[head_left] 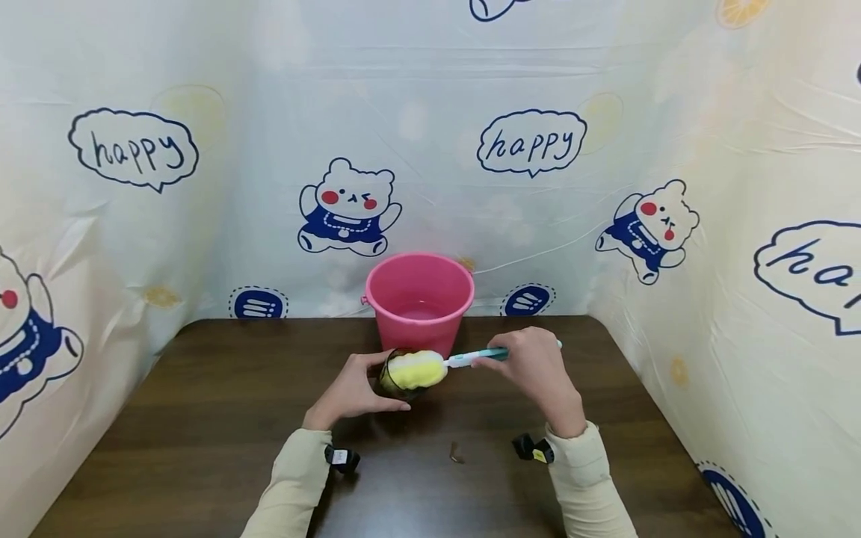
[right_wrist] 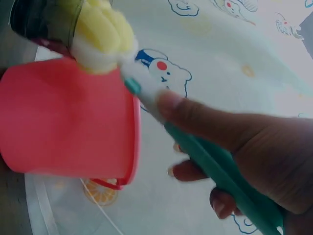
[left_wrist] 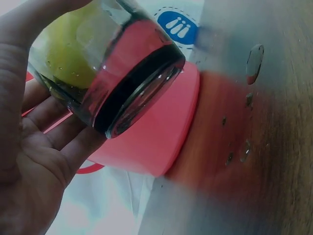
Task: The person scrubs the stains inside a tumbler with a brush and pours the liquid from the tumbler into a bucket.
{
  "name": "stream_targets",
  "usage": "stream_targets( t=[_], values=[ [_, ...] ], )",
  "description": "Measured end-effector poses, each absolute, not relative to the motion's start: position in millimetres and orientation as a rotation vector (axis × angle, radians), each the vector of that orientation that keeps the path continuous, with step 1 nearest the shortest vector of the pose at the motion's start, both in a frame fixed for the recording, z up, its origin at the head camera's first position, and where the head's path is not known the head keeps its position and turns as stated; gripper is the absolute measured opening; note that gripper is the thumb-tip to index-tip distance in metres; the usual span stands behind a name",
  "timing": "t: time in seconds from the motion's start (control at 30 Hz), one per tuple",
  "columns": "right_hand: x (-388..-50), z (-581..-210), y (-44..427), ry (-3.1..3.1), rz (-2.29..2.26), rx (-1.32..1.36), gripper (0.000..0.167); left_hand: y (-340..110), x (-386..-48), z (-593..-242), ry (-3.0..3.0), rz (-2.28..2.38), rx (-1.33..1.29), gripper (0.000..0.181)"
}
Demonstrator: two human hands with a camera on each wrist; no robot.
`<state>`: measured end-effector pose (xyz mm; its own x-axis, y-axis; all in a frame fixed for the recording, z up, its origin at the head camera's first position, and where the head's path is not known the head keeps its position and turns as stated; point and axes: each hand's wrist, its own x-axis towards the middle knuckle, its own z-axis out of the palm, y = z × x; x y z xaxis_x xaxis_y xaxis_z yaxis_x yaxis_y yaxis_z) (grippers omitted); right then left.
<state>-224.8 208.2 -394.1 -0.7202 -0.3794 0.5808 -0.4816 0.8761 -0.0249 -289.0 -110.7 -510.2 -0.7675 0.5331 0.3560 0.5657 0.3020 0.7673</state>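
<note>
In the head view my left hand (head_left: 353, 387) grips a dark clear glass (head_left: 387, 385), tipped on its side with its mouth to the right. Thumb and fingers curl round its wall, and the left wrist view shows its thick base (left_wrist: 142, 88) wet with drops. My right hand (head_left: 536, 368) holds a sponge cup brush (head_left: 471, 359) by its teal and white handle (right_wrist: 210, 164). The yellow and white sponge head (right_wrist: 105, 36) is partly inside the glass. How deep it reaches is hard to tell.
A pink bucket (head_left: 420, 329) stands behind the hands at the table's far edge, close to the glass. Water drops (left_wrist: 246, 152) lie on the brown wooden table (head_left: 235, 396). A small brownish wet spot (head_left: 457, 453) shows between the forearms. A printed curtain (head_left: 430, 97) surrounds the table.
</note>
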Motion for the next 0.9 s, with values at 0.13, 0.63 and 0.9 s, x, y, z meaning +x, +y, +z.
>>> stream_targets(
  t=[0.13,0.63,0.9],
  values=[
    [-226.5,-395.3,209.8,-2.39,0.187,0.725,0.037,-111.7,-289.3,-509.5,-2.508,-1.512,-1.09,0.08],
    [-232.4,-400.5,214.2,-2.256,0.217,0.778,0.039,-111.9,-287.2,-506.9,-2.52,-1.507,-1.079,0.079],
    [-231.4,-400.8,209.0,-2.291,0.236,0.689,0.037,-114.5,-285.0,-504.0,-2.539,-1.517,-1.044,0.08]
  ],
)
